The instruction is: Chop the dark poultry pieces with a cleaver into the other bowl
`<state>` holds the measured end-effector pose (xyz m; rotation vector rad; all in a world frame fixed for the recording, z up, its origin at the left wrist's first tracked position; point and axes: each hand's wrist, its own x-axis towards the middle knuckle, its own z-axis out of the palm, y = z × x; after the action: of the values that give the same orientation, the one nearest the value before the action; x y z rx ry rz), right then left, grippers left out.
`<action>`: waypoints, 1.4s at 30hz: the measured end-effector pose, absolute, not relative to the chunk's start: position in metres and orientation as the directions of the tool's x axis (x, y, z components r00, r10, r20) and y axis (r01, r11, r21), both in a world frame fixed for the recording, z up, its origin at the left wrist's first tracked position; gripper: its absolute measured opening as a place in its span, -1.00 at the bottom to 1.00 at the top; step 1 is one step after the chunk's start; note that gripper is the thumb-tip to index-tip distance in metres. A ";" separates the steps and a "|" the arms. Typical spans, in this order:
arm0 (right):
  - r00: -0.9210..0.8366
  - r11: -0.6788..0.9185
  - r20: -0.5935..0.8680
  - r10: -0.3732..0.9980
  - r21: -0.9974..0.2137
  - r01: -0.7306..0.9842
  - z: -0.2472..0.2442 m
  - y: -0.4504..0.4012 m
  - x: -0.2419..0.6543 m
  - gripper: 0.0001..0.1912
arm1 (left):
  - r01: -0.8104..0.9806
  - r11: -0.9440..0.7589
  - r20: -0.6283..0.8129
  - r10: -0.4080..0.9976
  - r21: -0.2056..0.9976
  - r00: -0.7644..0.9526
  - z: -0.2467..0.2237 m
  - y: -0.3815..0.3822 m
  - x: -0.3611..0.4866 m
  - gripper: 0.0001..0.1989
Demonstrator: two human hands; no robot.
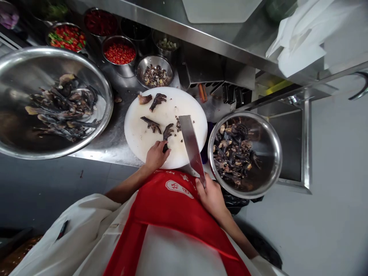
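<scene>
Well left of your left hand (156, 155) sits a big bowl (17, 115) of dark feet. Beyond that hand, a pot (126, 70) of chopped red pepper and a small bowl (155, 60) stand past the board (135, 138); on it, two loose feet (151, 124) and a stub (145, 99) lie beyond your fingers. Right of your right hand (211, 193) are the second bowl (266, 136), holding cut pieces, and the sink (287, 149).

The held foot (168, 131) points its toes away from you, its long axis tilting slightly right; the cleaver (191, 140) points away and leftward.

Your left hand pinches the held foot, which extends just past its fingertips; your right hand grips the cleaver, its blade reaching beyond your knuckles.
</scene>
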<state>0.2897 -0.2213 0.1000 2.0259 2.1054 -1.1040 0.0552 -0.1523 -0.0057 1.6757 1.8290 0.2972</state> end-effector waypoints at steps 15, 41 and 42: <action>-0.287 -0.089 -0.531 0.797 -0.574 0.814 0.070 -0.204 0.311 -0.65 | 0.553 0.495 -0.442 0.864 0.670 -0.239 0.010 -0.157 -0.035 -0.75; -0.544 0.351 -0.356 0.760 -0.480 0.804 0.044 -0.154 0.167 -0.60 | 0.750 -0.016 0.284 0.931 0.661 -0.231 -0.048 -0.221 -0.008 -0.71; -0.538 0.354 -0.371 0.757 -0.458 0.815 0.044 -0.149 0.164 -0.61 | 0.741 -0.033 0.292 0.930 0.671 -0.224 -0.048 -0.219 -0.007 -0.73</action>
<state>0.1643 -0.1495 0.0445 1.4593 2.5057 -0.9352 -0.0073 -0.2190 -0.0480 1.7789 1.9941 1.1052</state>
